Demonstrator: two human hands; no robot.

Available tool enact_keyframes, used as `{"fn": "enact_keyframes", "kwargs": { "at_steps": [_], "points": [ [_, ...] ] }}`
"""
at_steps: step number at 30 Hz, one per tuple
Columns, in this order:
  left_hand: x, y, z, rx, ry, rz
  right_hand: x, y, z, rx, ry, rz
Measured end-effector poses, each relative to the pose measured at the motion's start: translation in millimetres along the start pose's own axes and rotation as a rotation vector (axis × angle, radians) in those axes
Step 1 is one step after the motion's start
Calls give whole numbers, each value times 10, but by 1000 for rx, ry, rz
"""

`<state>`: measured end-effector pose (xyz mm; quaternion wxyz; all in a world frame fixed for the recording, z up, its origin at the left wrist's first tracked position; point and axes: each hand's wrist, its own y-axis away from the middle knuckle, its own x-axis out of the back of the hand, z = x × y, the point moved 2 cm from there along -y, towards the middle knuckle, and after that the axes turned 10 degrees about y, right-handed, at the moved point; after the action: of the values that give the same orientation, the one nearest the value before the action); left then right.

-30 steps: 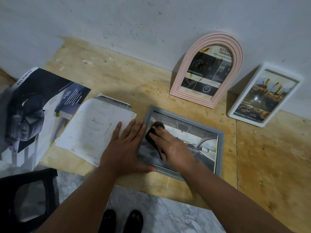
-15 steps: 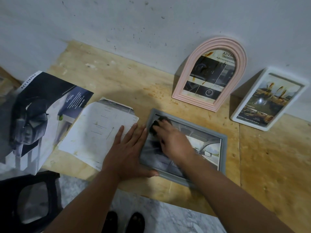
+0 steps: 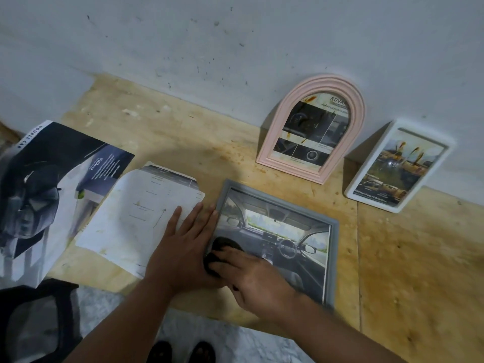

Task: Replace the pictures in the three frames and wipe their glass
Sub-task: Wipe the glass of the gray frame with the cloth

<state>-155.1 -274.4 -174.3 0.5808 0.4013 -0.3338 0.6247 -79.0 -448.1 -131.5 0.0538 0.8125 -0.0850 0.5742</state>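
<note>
Your grey frame (image 3: 277, 205) lies flat on the plywood board (image 3: 419, 271) at lower centre of the view, holding a picture of a car's interior seen over the steering wheel. Your right hand (image 3: 256, 279) presses a dark cloth (image 3: 222, 246) against the glass at the frame's lower left corner, fingers bent over it. Your left hand (image 3: 183, 247) lies flat with fingers straight and together, touching the frame's left edge and overlapping a pale sheet of paper (image 3: 136, 216).

Upper right, a pink arched frame (image 3: 277, 142) leans on the wall (image 3: 235, 43); the letters "ADVAN" show at its top, the rest cut off. A white frame (image 3: 366, 176) leans further right, its small print too fine to read. At left a car brochure (image 3: 52, 179) reads "DOUBLE CAB" along its edge.

The board is stained and scuffed, the wall pale and speckled. Marble floor (image 3: 235, 341) and a black chair (image 3: 39, 323) sit along the bottom.
</note>
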Motion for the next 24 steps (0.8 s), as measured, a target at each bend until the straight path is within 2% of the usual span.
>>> {"fn": "enact_keyframes", "kwargs": {
  "at_steps": [3,5,8,11,14,17,22,24],
  "points": [
    [3,5,-4,9,21,-13,268,-20,133,-84,-151,-30],
    [12,5,-2,12,26,-28,476,-45,301,-187,-169,87],
    [25,5,2,15,26,-38,589,-54,653,-319,-24,311],
    [35,7,13,21,18,-42,324,-45,865,-420,136,283],
    [22,18,15,23,11,-40,-11,21,711,-321,168,247],
    [18,13,16,19,8,-29,-107,69,511,-250,99,273],
    [27,23,15,15,22,-15,-195,209,123,-103,26,197],
    [25,15,12,12,15,-12,-112,247,65,-140,-103,177]
  ]
}}
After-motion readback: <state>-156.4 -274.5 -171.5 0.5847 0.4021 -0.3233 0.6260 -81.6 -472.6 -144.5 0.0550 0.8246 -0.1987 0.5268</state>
